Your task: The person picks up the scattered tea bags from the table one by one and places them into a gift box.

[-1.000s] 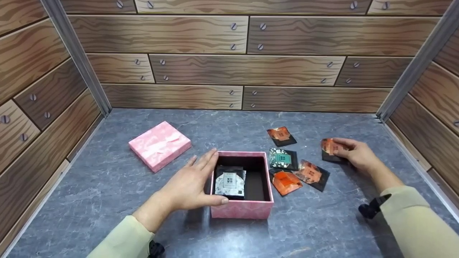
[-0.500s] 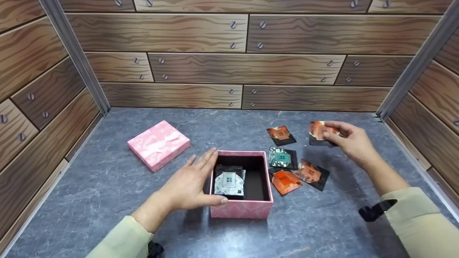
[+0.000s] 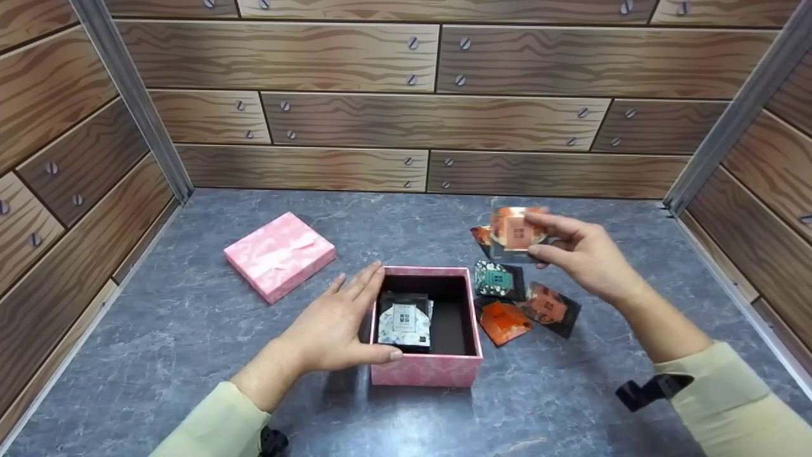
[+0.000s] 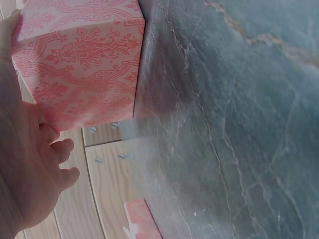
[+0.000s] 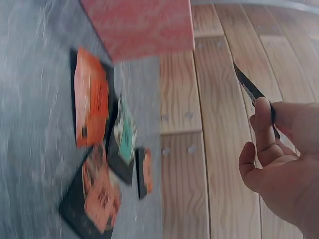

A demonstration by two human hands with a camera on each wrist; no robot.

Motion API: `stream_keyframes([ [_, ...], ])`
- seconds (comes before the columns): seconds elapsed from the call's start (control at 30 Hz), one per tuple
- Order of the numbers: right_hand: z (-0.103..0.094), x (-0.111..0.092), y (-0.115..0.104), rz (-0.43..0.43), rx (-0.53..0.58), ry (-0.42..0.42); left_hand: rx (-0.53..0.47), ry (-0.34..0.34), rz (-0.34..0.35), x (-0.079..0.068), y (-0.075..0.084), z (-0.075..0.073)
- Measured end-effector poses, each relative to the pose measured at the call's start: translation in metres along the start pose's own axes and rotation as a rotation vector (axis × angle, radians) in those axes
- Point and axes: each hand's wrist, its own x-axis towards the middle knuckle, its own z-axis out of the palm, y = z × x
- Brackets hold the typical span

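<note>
Left hand, fingers extended, touches a pink patterned cardboard box. Right hand pinches a square orange-and-black sachet, blurred, probably foil, over the worktop between box and far right corner.

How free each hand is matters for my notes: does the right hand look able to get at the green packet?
Probably not yet: the right hand pinches an orange packet. Otherwise the way looks free: the green packet lies label up beside the pink box.

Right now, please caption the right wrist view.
Fingers pinch one packet, seen edge-on; four more packets lie near a pink box.
</note>
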Motion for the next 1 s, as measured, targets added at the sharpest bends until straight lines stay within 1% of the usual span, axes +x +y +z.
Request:
stream_keyframes([
  [0.23,0.028,-0.006,-0.02,-0.011,0.014,-0.003,-0.004,-0.001,-0.003,-0.001,0.0,0.0],
  [0.4,0.049,-0.008,-0.029,-0.055,-0.012,-0.032,-0.005,0.005,-0.001,0.0,0.0,0.0],
  [0.53,0.065,-0.008,-0.033,-0.085,-0.039,-0.069,-0.006,0.005,0.001,0.0,0.0,0.0],
  [0.73,0.084,-0.01,-0.034,-0.112,-0.131,-0.098,-0.011,0.001,0.009,0.0,0.001,-0.001],
  [1.0,0.106,-0.013,-0.037,-0.142,-0.186,-0.154,-0.018,-0.01,0.001,0.0,0.0,-0.001],
])
